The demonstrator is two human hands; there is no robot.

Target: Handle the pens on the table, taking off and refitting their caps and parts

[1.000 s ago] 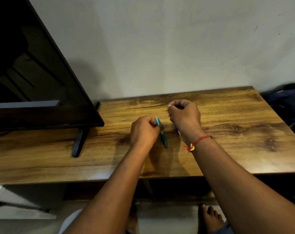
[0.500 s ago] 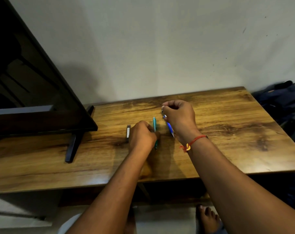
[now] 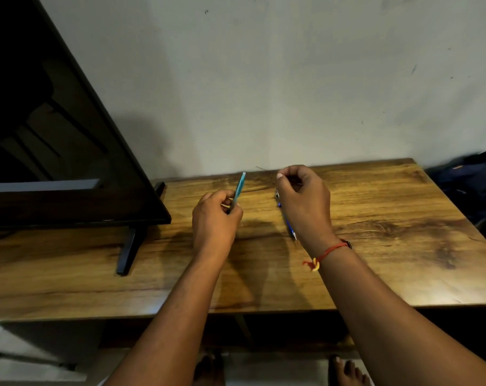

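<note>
Left hand [image 3: 216, 218] clamped on teal pen [image 3: 238, 189], right hand [image 3: 303, 203] curled round blue pen [image 3: 288, 222] mid-frame; seems early, no cap visibly off.

dim, warm indoor light. left hand [image 3: 215, 218] and right hand [image 3: 303, 201] drop soft dark shadows on the table [image 3: 389, 246] right under them, tv [image 3: 55, 135] shades the wall [image 3: 264, 79] beside it. teal pen [image 3: 239, 188] looks slightly smeared, edges bend from the wide lens, tv's nearly black. whole frame a bit soft.
</note>
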